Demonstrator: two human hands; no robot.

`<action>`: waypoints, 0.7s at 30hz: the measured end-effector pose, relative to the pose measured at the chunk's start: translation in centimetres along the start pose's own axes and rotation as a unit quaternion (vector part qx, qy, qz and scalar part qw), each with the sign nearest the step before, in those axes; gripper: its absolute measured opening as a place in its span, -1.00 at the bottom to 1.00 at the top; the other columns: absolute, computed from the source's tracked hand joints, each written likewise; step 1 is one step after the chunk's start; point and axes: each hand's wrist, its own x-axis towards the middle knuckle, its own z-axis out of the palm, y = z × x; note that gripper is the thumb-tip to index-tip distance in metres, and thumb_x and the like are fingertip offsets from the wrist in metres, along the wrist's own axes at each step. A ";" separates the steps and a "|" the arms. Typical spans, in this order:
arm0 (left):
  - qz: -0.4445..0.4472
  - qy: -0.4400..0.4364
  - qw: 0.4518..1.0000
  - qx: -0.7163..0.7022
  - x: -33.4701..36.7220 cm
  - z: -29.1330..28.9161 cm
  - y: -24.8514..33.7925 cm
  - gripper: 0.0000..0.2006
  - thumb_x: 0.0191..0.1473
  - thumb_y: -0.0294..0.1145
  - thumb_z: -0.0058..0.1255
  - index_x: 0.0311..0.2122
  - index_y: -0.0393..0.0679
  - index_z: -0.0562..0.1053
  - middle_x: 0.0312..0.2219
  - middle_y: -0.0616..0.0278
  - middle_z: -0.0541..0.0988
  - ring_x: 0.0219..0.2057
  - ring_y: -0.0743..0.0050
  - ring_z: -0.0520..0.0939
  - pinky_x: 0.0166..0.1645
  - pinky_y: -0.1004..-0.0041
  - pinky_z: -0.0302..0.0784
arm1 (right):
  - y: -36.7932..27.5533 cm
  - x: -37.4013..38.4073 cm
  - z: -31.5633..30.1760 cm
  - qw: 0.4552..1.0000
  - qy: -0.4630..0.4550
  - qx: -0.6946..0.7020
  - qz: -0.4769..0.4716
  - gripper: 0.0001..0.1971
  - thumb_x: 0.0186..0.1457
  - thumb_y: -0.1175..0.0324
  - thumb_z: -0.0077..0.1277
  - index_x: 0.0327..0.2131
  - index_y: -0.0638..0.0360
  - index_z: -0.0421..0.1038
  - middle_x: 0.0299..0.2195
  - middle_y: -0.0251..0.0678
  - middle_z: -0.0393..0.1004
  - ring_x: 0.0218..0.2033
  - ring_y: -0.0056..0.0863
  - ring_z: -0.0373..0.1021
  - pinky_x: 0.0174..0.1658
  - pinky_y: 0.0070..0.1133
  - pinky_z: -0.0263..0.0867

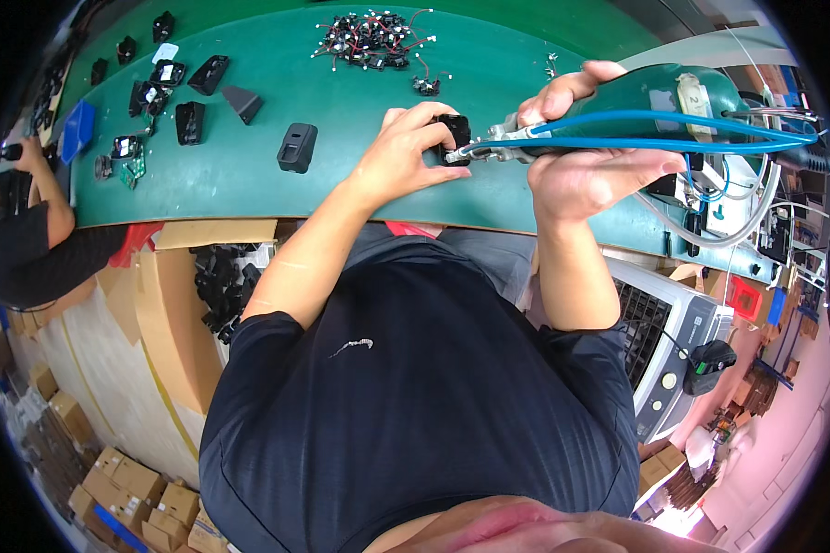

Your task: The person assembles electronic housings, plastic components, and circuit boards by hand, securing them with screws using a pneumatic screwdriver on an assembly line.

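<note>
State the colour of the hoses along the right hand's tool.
The hoses are bright blue, showing best in the head view.

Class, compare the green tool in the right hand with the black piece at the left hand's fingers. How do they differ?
The green tool is mostly green; the black piece is dark all over. The green tool looks long and rounded, the black piece much smaller. The right hand holds the green tool; the left hand holds the black piece. Both are handheld.
</note>
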 end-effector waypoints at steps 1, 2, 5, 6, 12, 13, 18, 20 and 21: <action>0.005 0.000 1.000 0.000 0.1 0.0 0.1 -0.59 -0.21 -0.12 0.51 -0.32 -0.09 0.55 0.04 0.23 0.56 0.02 0.19 0.55 0.09 0.28 0.31 | 0.2 -0.1 0.0 0.998 0.027 0.051 0.004 0.16 -0.09 -0.80 -0.56 0.06 0.18 0.32 -0.51 -0.21 0.42 -0.56 -0.36 0.38 -0.38 -0.43 0.41; 0.011 0.001 1.000 -0.001 0.1 0.1 0.2 -0.58 -0.21 -0.12 0.51 -0.33 -0.09 0.54 0.03 0.23 0.56 0.01 0.19 0.55 0.09 0.28 0.32 | 0.5 -0.2 0.0 0.993 0.055 0.102 0.007 0.17 -0.08 -0.79 -0.57 0.06 0.21 0.32 -0.52 -0.20 0.41 -0.56 -0.36 0.37 -0.41 -0.45 0.39; 0.011 -0.007 1.000 0.000 0.1 -0.3 0.0 -0.59 -0.22 -0.12 0.51 -0.34 -0.10 0.54 0.03 0.22 0.57 0.00 0.19 0.55 0.09 0.28 0.32 | 1.4 -0.5 -0.1 0.979 0.044 0.192 0.046 0.17 -0.08 -0.79 -0.55 0.06 0.22 0.31 -0.52 -0.21 0.41 -0.57 -0.37 0.37 -0.43 -0.46 0.38; 0.012 -0.006 1.000 0.002 0.1 -0.3 0.0 -0.59 -0.22 -0.12 0.51 -0.34 -0.10 0.54 0.03 0.22 0.57 0.00 0.19 0.55 0.09 0.28 0.32 | 1.0 -0.3 0.1 0.979 0.043 0.193 0.044 0.17 -0.08 -0.79 -0.55 0.06 0.22 0.31 -0.52 -0.21 0.41 -0.57 -0.37 0.37 -0.43 -0.46 0.38; -0.002 -0.003 1.000 -0.008 -0.2 -0.4 -0.1 -0.51 -0.22 -0.14 0.53 -0.21 -0.07 0.52 0.04 0.22 0.57 -0.01 0.18 0.54 0.12 0.26 0.32 | -4.4 3.8 -0.7 0.982 -0.057 0.158 -0.081 0.19 -0.06 -0.78 -0.53 0.07 0.28 0.32 -0.52 -0.22 0.41 -0.58 -0.39 0.36 -0.47 -0.45 0.37; -0.007 -0.002 0.999 -0.034 0.1 -0.4 0.0 -0.44 -0.23 -0.13 0.54 -0.13 -0.06 0.49 0.05 0.22 0.57 0.00 0.15 0.53 0.12 0.25 0.33 | -5.3 4.3 -0.8 0.982 -0.059 0.147 -0.103 0.20 -0.06 -0.78 -0.54 0.07 0.29 0.32 -0.53 -0.23 0.40 -0.58 -0.40 0.35 -0.48 -0.46 0.37; -0.025 0.009 0.998 -0.050 -0.3 -0.4 -0.1 -0.22 -0.29 -0.11 0.57 0.07 -0.06 0.43 0.05 0.21 0.57 -0.01 0.09 0.49 0.11 0.24 0.35 | -1.8 3.4 -0.5 0.993 -0.018 0.092 -0.073 0.19 -0.03 -0.76 -0.56 0.06 0.32 0.32 -0.55 -0.23 0.40 -0.62 -0.40 0.36 -0.52 -0.49 0.37; -0.022 -0.012 0.999 -0.031 -0.2 -0.2 -0.2 -0.14 -0.33 -0.06 0.59 0.13 -0.09 0.42 0.04 0.20 0.57 -0.05 0.05 0.47 0.11 0.24 0.35 | 0.1 2.4 -0.2 0.995 0.001 0.090 -0.043 0.17 -0.01 -0.75 -0.60 0.06 0.31 0.30 -0.55 -0.23 0.40 -0.62 -0.39 0.37 -0.51 -0.50 0.38; -0.022 -0.012 0.999 -0.030 -0.2 -0.3 -0.1 -0.14 -0.33 -0.06 0.59 0.13 -0.09 0.42 0.04 0.20 0.57 -0.05 0.05 0.47 0.11 0.24 0.35 | 0.6 2.1 0.4 0.997 0.026 0.054 -0.039 0.17 -0.01 -0.75 -0.61 0.06 0.31 0.29 -0.55 -0.23 0.40 -0.62 -0.39 0.37 -0.50 -0.50 0.38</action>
